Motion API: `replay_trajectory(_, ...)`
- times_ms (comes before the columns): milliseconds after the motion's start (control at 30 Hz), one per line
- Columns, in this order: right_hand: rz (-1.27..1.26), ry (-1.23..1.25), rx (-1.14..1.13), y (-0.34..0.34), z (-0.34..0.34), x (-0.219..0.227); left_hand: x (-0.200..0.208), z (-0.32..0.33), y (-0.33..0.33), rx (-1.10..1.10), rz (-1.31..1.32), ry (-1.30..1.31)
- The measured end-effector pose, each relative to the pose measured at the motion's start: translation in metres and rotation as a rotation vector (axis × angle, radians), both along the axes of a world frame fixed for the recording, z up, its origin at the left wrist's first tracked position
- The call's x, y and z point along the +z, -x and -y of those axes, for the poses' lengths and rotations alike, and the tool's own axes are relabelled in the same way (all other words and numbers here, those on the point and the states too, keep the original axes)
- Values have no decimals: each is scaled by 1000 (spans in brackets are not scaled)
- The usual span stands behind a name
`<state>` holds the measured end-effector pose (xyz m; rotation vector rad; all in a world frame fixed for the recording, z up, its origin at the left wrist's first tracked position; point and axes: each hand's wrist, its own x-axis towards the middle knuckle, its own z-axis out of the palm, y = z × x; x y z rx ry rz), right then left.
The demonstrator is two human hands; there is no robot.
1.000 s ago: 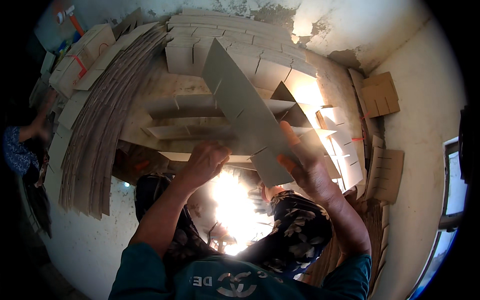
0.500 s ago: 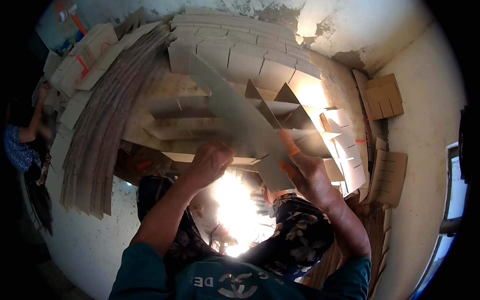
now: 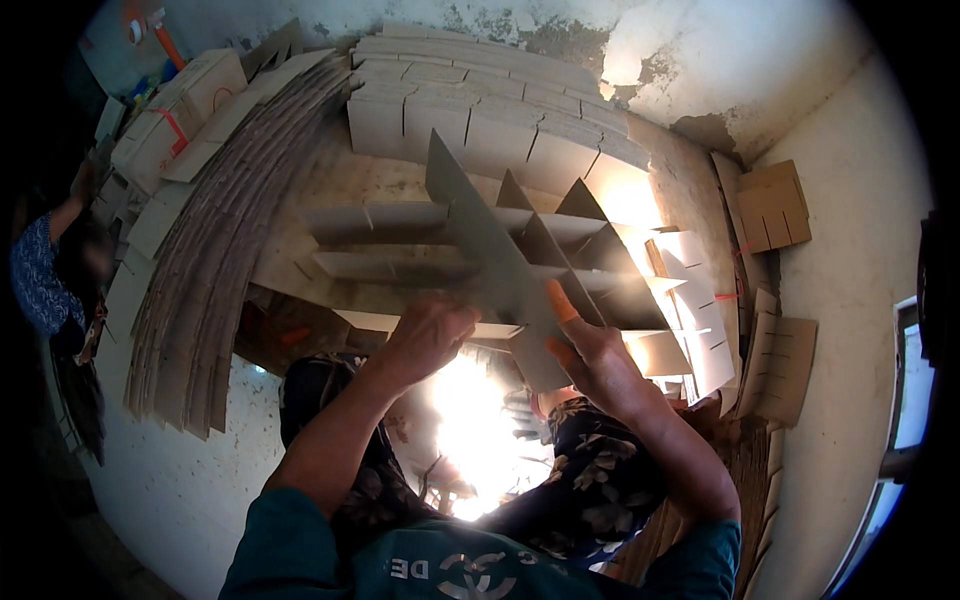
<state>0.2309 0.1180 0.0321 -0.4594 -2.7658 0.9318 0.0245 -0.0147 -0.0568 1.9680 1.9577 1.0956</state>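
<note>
My right hand (image 3: 603, 368) grips the slanted strip (image 3: 488, 245) by its near end, over the long strips (image 3: 385, 219). My left hand (image 3: 432, 338) curls beside it — holding what, I can't tell. Best match slots squarely — then press evenly.

From the person's head, one fisheye camera is looking down and forward, catching the shirt front (image 3: 420, 560) nearest, the left hand (image 3: 432, 337) and right hand (image 3: 600, 362) mid-view, while the tabletop (image 3: 385, 178) and right-side wall (image 3: 835, 215) are stretching beyond.
</note>
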Motion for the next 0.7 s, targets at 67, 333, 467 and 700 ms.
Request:
replay_trajectory(67, 36, -30, 39, 3, 0, -2, 3, -1, -1, 7, 5, 10)
replay_trajectory(333, 459, 12, 76, 3, 4, -40, -2, -6, -4, 6, 49, -56)
replay_trajectory(467, 240, -148, 81, -6, -7, -28, 4, -6, -4, 1, 42, -12)
replay_trajectory(700, -284, -776, -746, -130, -110, -29, 8, -1, -3, 44, 45, 9)
